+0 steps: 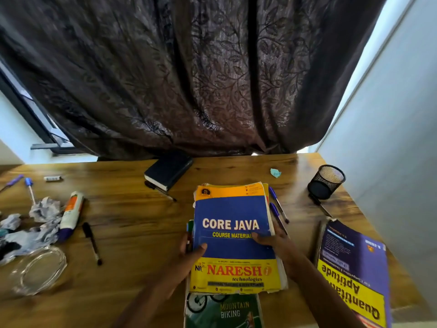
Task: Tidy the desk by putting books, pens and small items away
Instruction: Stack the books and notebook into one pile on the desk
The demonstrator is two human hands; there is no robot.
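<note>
A: The worktop [132,223]?
B: Cluttered; the Core Java book [233,235] sits centre atop a stack over the Mountain Biking book [224,311], probably being squared up.
A: Hands?
B: Left hand [189,250] and right hand [272,240] each clasp an edge; pens [279,210] lie at two o'clock, near the mesh pen holder [327,181].

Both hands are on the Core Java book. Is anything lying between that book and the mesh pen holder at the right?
Yes. Two blue pens lie on the desk right beside the Core Java book, which the left hand and right hand grip. A black pen lies in front of the mesh pen holder.
</note>
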